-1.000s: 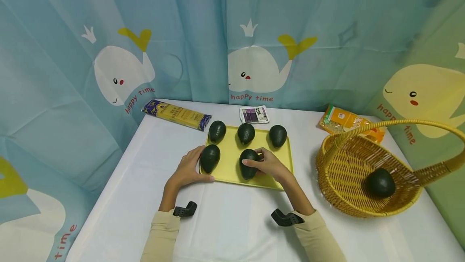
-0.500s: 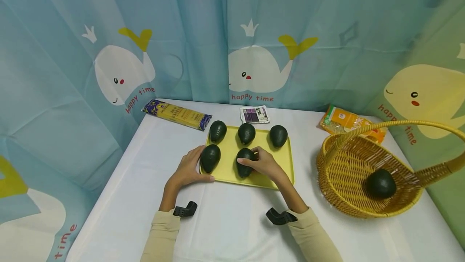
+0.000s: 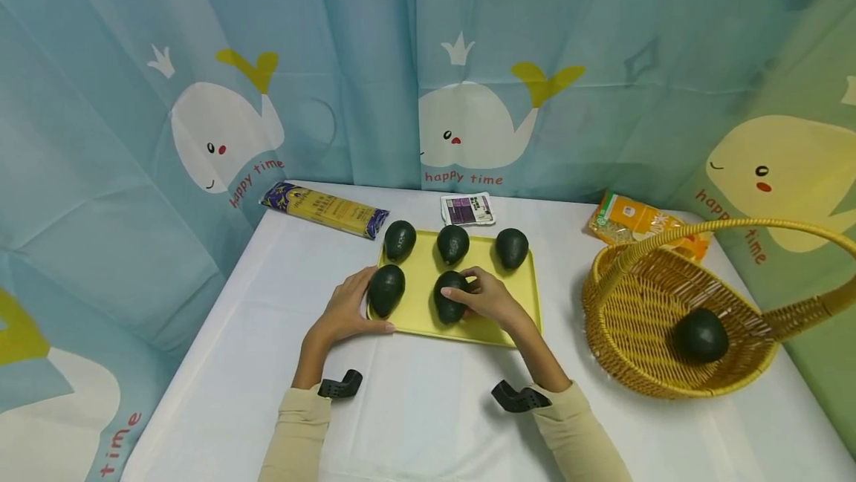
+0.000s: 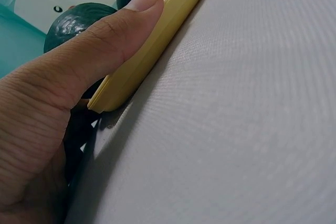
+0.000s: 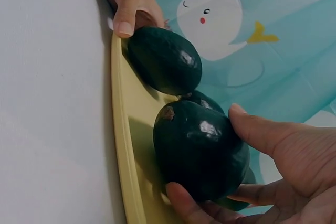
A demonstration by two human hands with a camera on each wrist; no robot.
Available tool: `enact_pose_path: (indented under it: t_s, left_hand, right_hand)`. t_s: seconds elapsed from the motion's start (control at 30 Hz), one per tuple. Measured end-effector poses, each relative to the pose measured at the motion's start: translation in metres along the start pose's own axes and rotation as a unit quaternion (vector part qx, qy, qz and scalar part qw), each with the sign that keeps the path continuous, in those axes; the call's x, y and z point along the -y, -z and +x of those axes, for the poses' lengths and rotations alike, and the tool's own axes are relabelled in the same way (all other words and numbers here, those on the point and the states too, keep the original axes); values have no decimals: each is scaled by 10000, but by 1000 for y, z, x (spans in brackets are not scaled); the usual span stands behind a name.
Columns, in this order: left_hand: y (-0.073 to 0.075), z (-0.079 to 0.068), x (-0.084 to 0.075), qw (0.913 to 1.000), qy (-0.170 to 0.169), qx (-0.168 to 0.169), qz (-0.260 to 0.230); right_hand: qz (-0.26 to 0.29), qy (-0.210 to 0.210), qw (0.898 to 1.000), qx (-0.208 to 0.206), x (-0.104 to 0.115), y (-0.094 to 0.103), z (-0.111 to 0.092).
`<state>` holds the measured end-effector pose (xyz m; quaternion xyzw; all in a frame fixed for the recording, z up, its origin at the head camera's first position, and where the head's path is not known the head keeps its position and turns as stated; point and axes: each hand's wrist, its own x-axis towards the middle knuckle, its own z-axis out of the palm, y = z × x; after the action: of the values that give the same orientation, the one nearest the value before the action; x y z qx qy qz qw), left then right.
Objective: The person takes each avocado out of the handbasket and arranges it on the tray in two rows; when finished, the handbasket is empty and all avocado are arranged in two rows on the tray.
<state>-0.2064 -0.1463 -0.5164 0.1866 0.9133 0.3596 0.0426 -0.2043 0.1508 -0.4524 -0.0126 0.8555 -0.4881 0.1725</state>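
A yellow tray [image 3: 419, 296] bears several dark green avocados: three along its back edge, one at its front left and one at front middle. My right hand [image 3: 490, 298] grips the front-middle avocado [image 3: 449, 298] from its right side. In the right wrist view the thumb is over this avocado [image 5: 197, 150] and the fingertips lie low against it, close over the tray. My left hand [image 3: 348, 309] holds the tray's front left corner, beside the front-left avocado [image 3: 386, 291]. The left wrist view shows its thumb [image 4: 121, 30] along the tray's rim; most other fingers are hidden.
To the right stands a wicker basket [image 3: 628, 333] with a tall handle and one avocado [image 3: 700, 336] inside. Behind it lies an orange bag [image 3: 638, 220]. A yellow-and-blue packet [image 3: 325, 209] and a small white-and-purple pouch [image 3: 467, 209] lie behind the tray, before a printed curtain [image 3: 374, 81].
My right hand has shifted slightly left with the avocado in its grip, which now sits nearer the tray's middle. The left hand has stayed at the tray's corner.
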Motion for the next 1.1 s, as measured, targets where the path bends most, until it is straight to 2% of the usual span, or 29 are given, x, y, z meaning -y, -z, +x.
enact_pose_path:
  t_s: [0.33, 0.8, 1.1]
  left_hand:
    - [-1, 2, 0, 10000, -46, 60, 64]
    - [-1, 0, 2, 9999, 46, 69, 86]
    - [-2, 2, 5, 9999, -88, -6, 94]
  right_hand:
    - [-198, 56, 9998, -30, 0, -6, 1]
    - [-11, 60, 10000, -44, 2, -8, 1]
    - [-130, 127, 9998, -46, 1, -7, 3]
